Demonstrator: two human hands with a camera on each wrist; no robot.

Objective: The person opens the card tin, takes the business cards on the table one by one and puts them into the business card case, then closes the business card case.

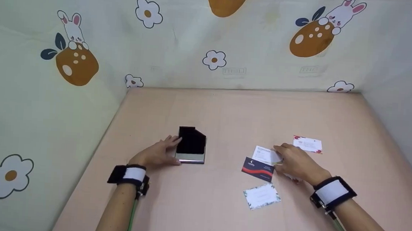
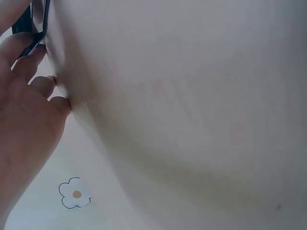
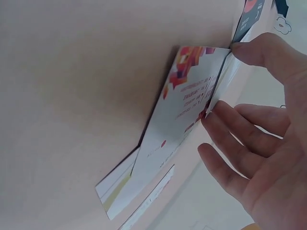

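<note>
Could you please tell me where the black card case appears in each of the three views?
Head: black card case left of centre on the table, left hand touching it.
Left wrist: only a dark sliver at the top left corner.
Right wrist: not in it.
Shared landmark: the pinkish table.

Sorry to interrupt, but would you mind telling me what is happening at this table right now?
A person sits at a pink table. The left hand rests against an open black card case with a silver edge, fingers fairly straight. The right hand lies on a white business card, its fingers pinching cards in the wrist view. Near it lie a dark navy card with a red wave, a leaf-bordered white card and a red-cornered white card.
</note>
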